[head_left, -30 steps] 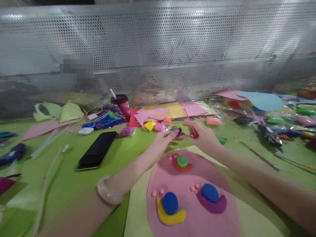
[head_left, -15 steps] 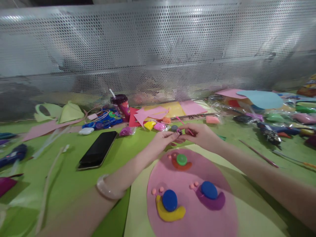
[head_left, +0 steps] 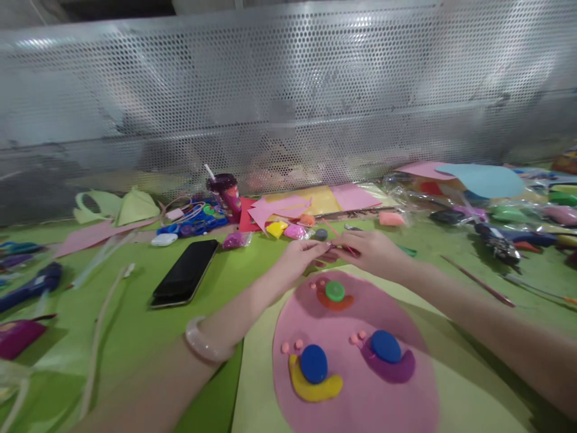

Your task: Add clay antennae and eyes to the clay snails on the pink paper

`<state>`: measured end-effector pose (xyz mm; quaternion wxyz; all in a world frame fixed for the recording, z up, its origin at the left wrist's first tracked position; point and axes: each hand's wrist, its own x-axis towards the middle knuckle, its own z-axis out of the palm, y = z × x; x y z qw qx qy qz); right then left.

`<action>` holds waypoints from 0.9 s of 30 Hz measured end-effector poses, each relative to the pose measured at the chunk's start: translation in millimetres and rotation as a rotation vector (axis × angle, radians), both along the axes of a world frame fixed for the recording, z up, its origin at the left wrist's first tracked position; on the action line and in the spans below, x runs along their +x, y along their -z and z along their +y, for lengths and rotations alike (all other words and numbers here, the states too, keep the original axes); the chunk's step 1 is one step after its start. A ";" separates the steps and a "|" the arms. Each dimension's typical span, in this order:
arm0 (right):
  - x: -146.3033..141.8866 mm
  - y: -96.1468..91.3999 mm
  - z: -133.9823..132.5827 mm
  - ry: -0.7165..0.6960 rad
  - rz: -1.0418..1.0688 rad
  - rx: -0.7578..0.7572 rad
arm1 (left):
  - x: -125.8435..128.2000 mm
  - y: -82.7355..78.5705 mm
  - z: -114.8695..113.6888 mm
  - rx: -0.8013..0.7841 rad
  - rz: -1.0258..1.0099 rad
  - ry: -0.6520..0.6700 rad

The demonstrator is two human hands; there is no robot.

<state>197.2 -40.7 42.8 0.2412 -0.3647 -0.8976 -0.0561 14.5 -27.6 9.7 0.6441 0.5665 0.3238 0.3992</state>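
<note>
My left hand and my right hand meet fingertip to fingertip just beyond a pink oval sheet. Both pinch a small dark piece of clay between them. My right hand also grips a thin pink stick. Three clay snails lie on the pink sheet: an orange one with a green shell, a yellow one with a blue shell and a purple one with a blue shell. A pale bangle is on my left wrist.
A black phone lies on the green table at the left. A dark cup with a straw, coloured paper sheets and small clay packets sit along the perforated metal wall. Bagged clay and tools crowd the right.
My hands drew closer together and a little lower, the fingertips now touching around the small dark piece. The view shifted slightly.
</note>
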 end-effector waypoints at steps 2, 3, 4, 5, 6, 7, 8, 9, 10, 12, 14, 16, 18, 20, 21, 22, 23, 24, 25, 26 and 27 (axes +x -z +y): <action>0.0 -1.8 1.4 0.027 0.080 -0.051 | -0.4 -0.7 0.5 0.016 0.002 -0.026; 0.3 -2.9 2.4 0.044 0.128 -0.089 | -0.7 -1.1 0.7 0.022 0.007 -0.041; 0.8 -4.1 3.7 0.061 0.175 -0.127 | -1.0 -1.3 0.9 0.024 0.012 -0.051; 1.8 -5.1 5.3 0.078 0.213 -0.157 | -1.2 -1.5 1.1 0.025 0.015 -0.057; 3.2 -6.0 7.2 0.094 0.241 -0.176 | -1.5 -1.6 1.2 0.025 0.017 -0.056; 5.0 -6.7 9.3 0.114 0.263 -0.183 | -1.6 -1.5 1.4 0.022 0.020 -0.052; 7.1 -7.1 11.6 0.141 0.290 -0.194 | -1.6 -1.4 1.5 0.016 0.022 -0.048; 9.2 -7.3 13.9 0.176 0.319 -0.199 | -1.5 -1.2 1.6 0.008 0.024 -0.042; 11.1 -7.3 16.0 0.220 0.350 -0.195 | -1.3 -1.1 1.4 0.000 0.023 -0.034; 13.3 -6.5 18.8 0.322 0.410 -0.152 | -0.5 -1.0 0.4 -0.016 0.016 -0.012; 11.8 -4.8 18.6 0.409 0.424 -0.068 | 0.9 -1.7 -2.0 -0.020 0.009 0.010; 6.7 -2.3 15.0 0.483 0.361 0.023 | 3.0 -3.0 -5.3 -0.010 0.020 0.014; -0.4 1.3 9.1 0.530 0.248 0.122 | 5.7 -4.1 -8.5 -0.001 0.039 -0.004; -6.9 5.7 3.2 0.500 0.152 0.208 | 8.5 -3.8 -10.1 -0.005 0.032 -0.020; -9.2 8.0 0.8 0.457 0.116 0.243 | 9.8 -3.0 -10.1 -0.015 0.012 -0.028; -10.6 10.1 -0.9 0.408 0.089 0.275 | 10.7 -1.7 -9.6 -0.028 -0.012 -0.044; -11.2 12.0 -2.0 0.356 0.071 0.307 | 11.4 -0.2 -8.7 -0.043 -0.039 -0.063; -11.1 13.6 -2.6 0.299 0.056 0.337 | 11.8 1.4 -7.6 -0.054 -0.064 -0.086; -10.6 14.7 -2.9 0.241 0.043 0.361 | 11.8 2.8 -6.5 -0.061 -0.083 -0.104; -9.8 15.4 -2.9 0.174 0.026 0.373 | 11.7 3.9 -5.5 -0.063 -0.093 -0.115; -9.0 15.7 -3.0 0.106 0.004 0.370 | 11.4 4.6 -4.7 -0.061 -0.099 -0.113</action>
